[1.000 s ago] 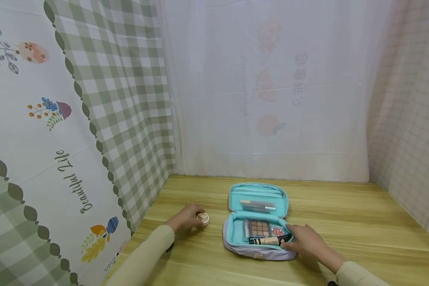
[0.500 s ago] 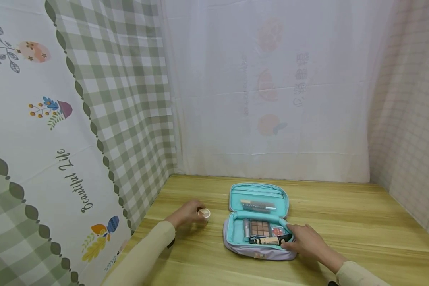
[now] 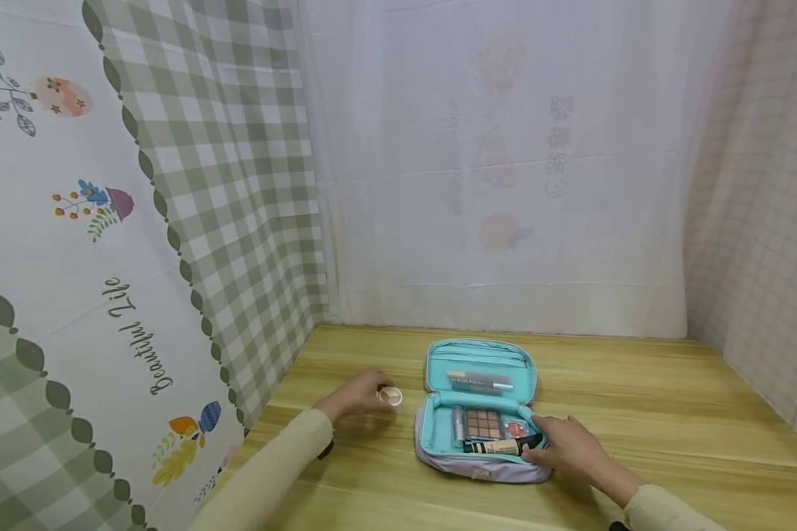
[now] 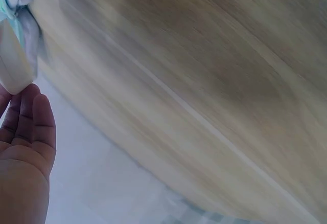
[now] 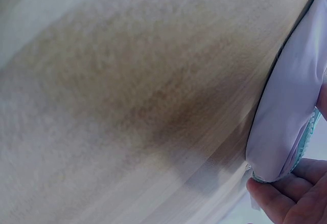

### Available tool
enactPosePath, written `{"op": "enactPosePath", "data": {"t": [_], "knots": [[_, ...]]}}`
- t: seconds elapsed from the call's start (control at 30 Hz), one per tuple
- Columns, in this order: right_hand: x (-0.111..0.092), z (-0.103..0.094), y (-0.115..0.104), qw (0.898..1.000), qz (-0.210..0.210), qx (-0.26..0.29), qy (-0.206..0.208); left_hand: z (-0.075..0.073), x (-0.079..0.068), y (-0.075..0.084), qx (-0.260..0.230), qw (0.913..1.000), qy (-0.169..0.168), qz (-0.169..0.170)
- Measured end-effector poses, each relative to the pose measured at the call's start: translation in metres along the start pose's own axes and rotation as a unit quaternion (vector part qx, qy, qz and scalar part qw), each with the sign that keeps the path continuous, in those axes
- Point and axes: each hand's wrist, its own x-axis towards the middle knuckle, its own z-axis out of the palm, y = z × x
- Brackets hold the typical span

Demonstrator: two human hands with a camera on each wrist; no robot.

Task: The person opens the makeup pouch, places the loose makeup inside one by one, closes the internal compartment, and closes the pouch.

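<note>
My left hand (image 3: 357, 394) pinches a small round compact (image 3: 390, 397) with a white rim and a pan split into sections, held left of the makeup bag. Up close in the left wrist view, the compact (image 4: 12, 63) shows its pale side above the fingers. An unzipped lavender makeup bag (image 3: 448, 467) with turquoise lining lies with its lid folded back. At the bag's right edge, my right hand (image 3: 569, 447) grips the rim between thumb and fingers. Inside are an eyeshadow palette (image 3: 482, 424), a black-capped concealer tube (image 3: 498, 447), a clear tube (image 3: 458, 425) and a red-patterned item (image 3: 516, 429).
Slim pencil-like items (image 3: 480, 382) sit in the mesh pocket of the bag's lid. The wooden table (image 3: 664, 413) reaches back to a white curtain (image 3: 398, 221). A green checked cloth (image 3: 239, 147) hangs along the left side.
My left hand has moved a little right and away from me, bringing the compact nearer the bag. The right hand and the bag have stayed where they were.
</note>
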Motion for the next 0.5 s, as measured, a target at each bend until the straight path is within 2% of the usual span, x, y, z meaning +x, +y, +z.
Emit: {"op": "enactPosePath", "data": {"t": [0.27, 0.5], "knots": [[-0.001, -0.001, 0.000, 1.000, -0.007, 0.001, 0.005, 0.007, 0.008, 0.013, 0.004, 0.9996, -0.023, 0.013], [-0.001, -0.001, 0.000, 1.000, -0.004, 0.004, 0.003, 0.013, 0.012, 0.021, 0.006, 0.9992, -0.028, 0.026]]}}
